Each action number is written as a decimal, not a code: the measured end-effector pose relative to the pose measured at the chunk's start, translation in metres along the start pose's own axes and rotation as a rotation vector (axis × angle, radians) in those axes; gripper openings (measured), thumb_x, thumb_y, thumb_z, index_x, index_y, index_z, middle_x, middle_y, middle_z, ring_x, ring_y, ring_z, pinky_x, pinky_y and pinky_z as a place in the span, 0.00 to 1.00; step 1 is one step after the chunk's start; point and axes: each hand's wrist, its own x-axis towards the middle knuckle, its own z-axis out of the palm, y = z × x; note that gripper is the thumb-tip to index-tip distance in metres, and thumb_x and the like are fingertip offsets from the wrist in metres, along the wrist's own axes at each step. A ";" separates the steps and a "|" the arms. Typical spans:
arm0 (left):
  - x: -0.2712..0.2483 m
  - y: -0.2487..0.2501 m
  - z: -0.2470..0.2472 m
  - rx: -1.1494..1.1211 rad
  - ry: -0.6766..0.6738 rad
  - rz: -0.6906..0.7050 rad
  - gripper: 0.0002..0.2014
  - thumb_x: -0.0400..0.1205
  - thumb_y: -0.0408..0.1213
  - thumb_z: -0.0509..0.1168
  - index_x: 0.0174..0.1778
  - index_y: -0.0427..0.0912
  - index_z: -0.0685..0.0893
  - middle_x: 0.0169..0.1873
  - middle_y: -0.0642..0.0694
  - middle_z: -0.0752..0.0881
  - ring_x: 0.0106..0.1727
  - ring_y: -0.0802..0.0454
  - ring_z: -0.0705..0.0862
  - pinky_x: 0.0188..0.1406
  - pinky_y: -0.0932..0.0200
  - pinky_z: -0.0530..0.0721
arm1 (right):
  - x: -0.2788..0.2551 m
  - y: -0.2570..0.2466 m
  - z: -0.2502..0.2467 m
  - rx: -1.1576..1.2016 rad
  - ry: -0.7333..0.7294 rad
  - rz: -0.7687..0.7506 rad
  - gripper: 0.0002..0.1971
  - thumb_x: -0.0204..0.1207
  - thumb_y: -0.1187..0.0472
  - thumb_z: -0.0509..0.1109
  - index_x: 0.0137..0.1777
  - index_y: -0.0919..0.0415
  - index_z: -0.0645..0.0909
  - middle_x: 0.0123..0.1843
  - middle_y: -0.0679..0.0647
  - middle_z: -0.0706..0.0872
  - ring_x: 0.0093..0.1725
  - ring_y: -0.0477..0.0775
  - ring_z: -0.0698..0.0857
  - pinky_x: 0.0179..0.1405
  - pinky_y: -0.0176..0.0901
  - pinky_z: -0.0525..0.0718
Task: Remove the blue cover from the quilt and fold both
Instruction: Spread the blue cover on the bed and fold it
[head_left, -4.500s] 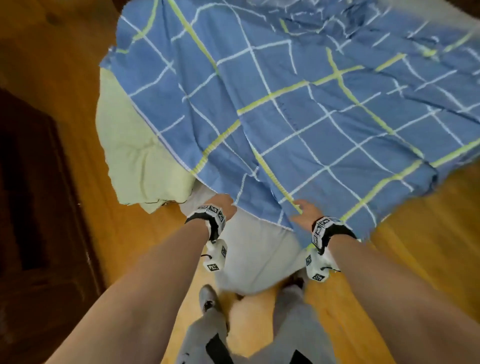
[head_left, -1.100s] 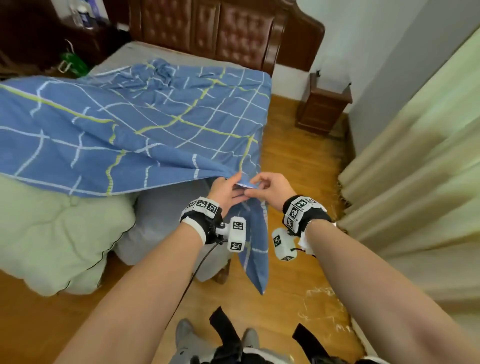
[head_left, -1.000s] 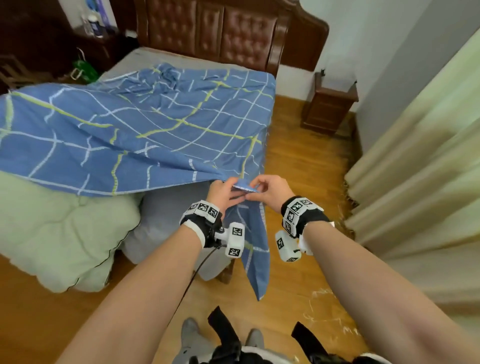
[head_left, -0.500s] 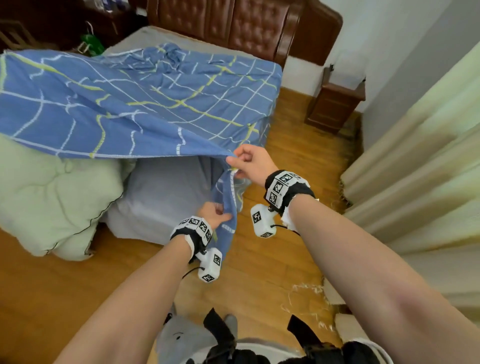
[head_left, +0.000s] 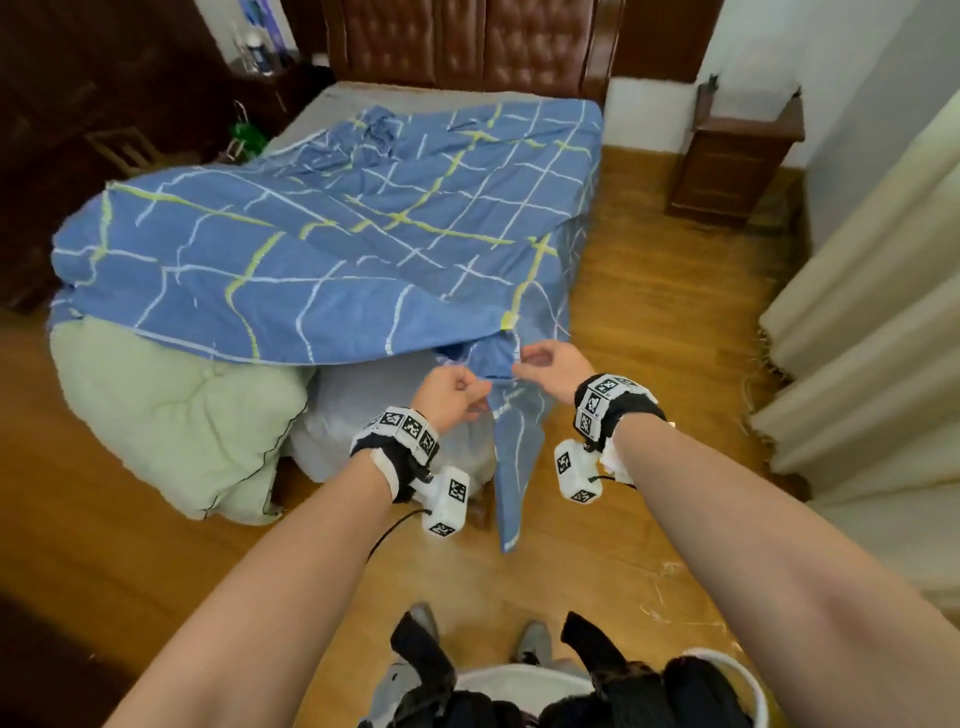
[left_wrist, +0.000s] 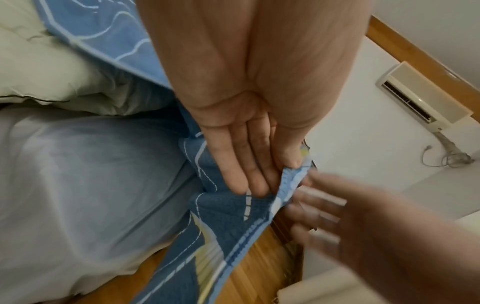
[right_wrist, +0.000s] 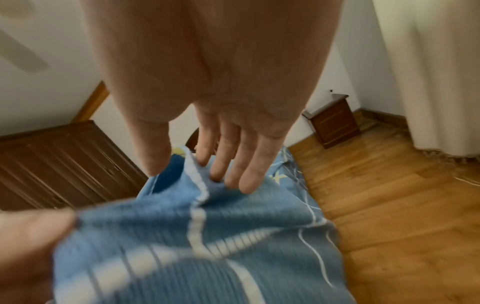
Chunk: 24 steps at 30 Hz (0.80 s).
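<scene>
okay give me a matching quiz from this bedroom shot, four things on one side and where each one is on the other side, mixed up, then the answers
Things:
1. blue cover
2. green quilt
3. nightstand
4. left hand

Places:
A. against the far wall, right of the bed
B. hanging off the bed's near left corner
C. spread across the bed
D. pinching the cover's corner, opposite the right hand

Pairs: 1-C, 2-B, 3-A, 4-D

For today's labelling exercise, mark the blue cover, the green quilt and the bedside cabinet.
blue cover (head_left: 322, 260): head view, the flat spread on the bed.
green quilt (head_left: 171, 410): head view, the bulge hanging off the bed's corner.
bedside cabinet (head_left: 727, 171): head view, its front.
</scene>
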 end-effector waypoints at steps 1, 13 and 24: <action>0.000 0.008 0.000 -0.017 -0.005 -0.004 0.13 0.85 0.30 0.65 0.34 0.41 0.74 0.31 0.42 0.85 0.34 0.54 0.87 0.44 0.49 0.88 | -0.005 0.010 0.003 0.024 -0.014 0.025 0.19 0.71 0.54 0.80 0.60 0.57 0.83 0.55 0.49 0.88 0.55 0.49 0.87 0.48 0.32 0.80; 0.009 0.068 0.045 -0.216 -0.150 -0.011 0.10 0.87 0.33 0.61 0.39 0.38 0.76 0.43 0.35 0.89 0.37 0.49 0.91 0.39 0.57 0.89 | -0.063 0.031 -0.030 -0.259 0.249 -0.018 0.10 0.70 0.61 0.75 0.43 0.48 0.76 0.38 0.45 0.85 0.39 0.52 0.84 0.39 0.42 0.80; 0.035 0.029 0.046 0.916 -0.256 0.526 0.25 0.75 0.50 0.72 0.69 0.53 0.79 0.65 0.51 0.79 0.65 0.48 0.79 0.59 0.51 0.80 | -0.106 -0.009 -0.067 -0.592 0.493 0.238 0.14 0.71 0.72 0.57 0.42 0.50 0.76 0.39 0.53 0.84 0.40 0.60 0.80 0.36 0.46 0.76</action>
